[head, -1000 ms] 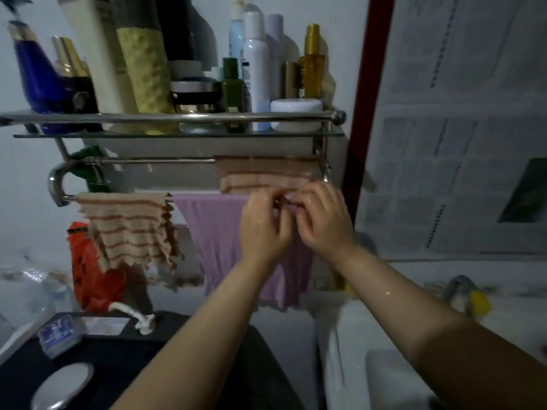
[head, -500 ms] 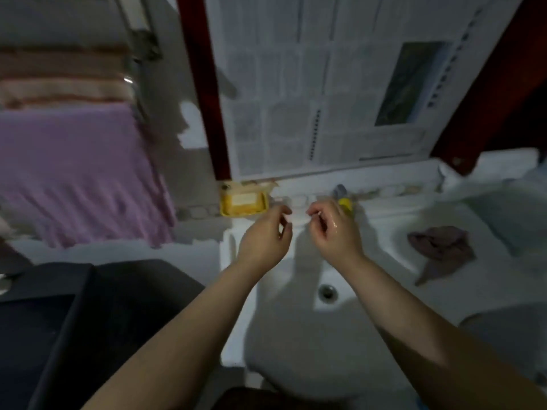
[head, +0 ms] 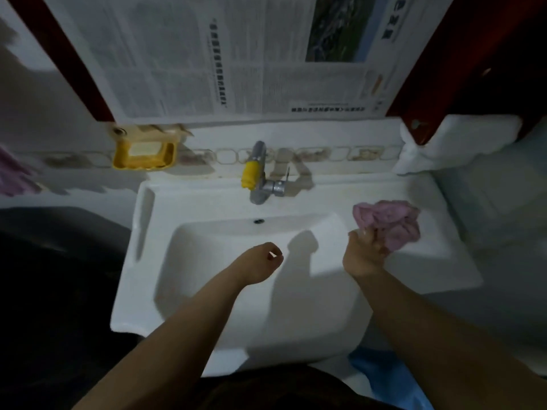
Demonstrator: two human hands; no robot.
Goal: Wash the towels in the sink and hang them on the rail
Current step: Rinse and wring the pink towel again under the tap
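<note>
Crumpled pink towel (head: 390, 226) gripped on the sink (head: 207, 199) right rim.
It is held by the right hand (head: 362, 255); the left hand (head: 260, 266) is loosely curled, empty, over the basin.

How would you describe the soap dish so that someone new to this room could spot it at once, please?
Start at the white sink and look up to the patterned tile strip behind it. Left of the tap, at the sink's back left corner, the soap dish is fixed to the wall. It is the only yellow tray, holding a pale bar.
</note>
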